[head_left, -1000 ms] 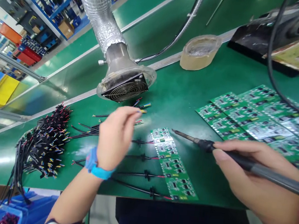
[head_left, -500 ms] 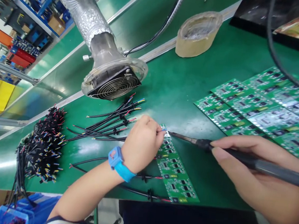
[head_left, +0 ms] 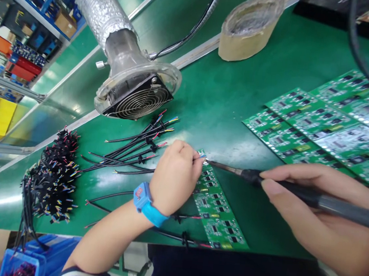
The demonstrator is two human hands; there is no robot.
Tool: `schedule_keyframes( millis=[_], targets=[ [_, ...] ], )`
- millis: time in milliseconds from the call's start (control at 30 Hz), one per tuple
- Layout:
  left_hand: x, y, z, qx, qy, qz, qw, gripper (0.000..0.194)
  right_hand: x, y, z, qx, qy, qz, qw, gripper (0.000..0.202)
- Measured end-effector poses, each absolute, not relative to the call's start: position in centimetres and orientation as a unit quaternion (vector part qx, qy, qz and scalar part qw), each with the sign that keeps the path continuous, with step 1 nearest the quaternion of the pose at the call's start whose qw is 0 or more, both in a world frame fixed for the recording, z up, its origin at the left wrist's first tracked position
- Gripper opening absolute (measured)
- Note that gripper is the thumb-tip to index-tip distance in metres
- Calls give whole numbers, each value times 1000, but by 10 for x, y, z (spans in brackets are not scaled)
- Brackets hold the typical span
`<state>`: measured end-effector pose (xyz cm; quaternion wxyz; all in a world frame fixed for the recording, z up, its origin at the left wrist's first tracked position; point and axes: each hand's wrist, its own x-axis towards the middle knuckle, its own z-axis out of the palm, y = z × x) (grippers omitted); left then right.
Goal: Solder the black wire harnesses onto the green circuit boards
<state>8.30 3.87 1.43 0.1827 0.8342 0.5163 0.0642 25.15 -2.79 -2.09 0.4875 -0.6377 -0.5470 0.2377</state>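
My left hand (head_left: 175, 176), with a blue wrist strap (head_left: 146, 204), pinches a thin wire end against the top of a narrow green circuit board strip (head_left: 221, 214). My right hand (head_left: 321, 218) grips a dark soldering iron (head_left: 297, 193). Its metal tip points left and meets the wire end at the strip's upper corner. Black wires (head_left: 174, 235) run left from the strip's lower sections.
A fume extractor duct with a fan grille (head_left: 138, 100) hangs over the green bench. Loose black wires (head_left: 130, 150) lie left of my hand, and a thick wire bundle (head_left: 53, 177) further left. Green circuit board panels (head_left: 330, 131) lie at right, a tape roll (head_left: 249, 26) behind.
My left hand moved right from the loose wires to the strip's top end with a wire. The iron tip closed in on that spot. The view tilted slightly downward.
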Motion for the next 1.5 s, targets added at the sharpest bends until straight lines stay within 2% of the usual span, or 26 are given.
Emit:
schedule_keyframes(
  millis=[467,867,1133,1500],
  targets=[
    [83,35,11,824,527,92,186,6,258,-32,-31,-652,-502,241,514,15],
    [81,38,12,802,541,128,221,10,256,-29,-23,-634,-521,247,516,9],
    [85,41,10,790,556,149,211,19,253,-32,-19,-647,-541,239,481,10],
    [87,39,7,778,564,170,218,18,251,-32,-14,-663,-555,221,452,14]
  ],
)
